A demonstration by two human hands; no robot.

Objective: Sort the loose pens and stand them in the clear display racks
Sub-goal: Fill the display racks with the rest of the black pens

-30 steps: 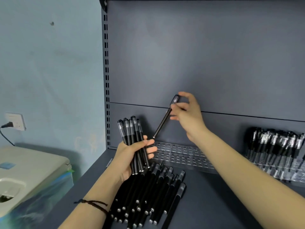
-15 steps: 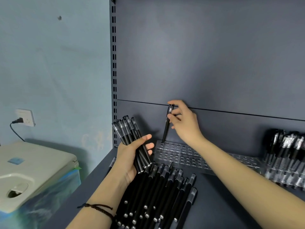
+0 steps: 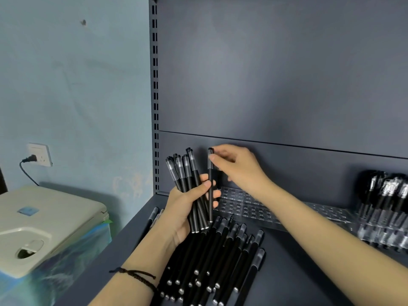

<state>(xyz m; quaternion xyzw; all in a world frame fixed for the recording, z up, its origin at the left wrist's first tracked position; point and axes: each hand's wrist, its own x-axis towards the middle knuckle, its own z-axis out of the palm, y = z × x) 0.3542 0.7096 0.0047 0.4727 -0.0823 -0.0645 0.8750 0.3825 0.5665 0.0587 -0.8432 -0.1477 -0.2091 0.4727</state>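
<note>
Left hand [image 3: 184, 209] grasps a pen bundle [image 3: 186, 173]; right hand [image 3: 237, 166] pinches the top of an upright pen [image 3: 210, 188] just right of it; loose pens [image 3: 218, 261] lie nearer, clear rack [image 3: 234, 206] farther

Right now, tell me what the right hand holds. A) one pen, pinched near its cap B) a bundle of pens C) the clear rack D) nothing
A: the right hand pinches a single pen near its cap, close to upright, while the left hand grips the bundle of pens.
</note>
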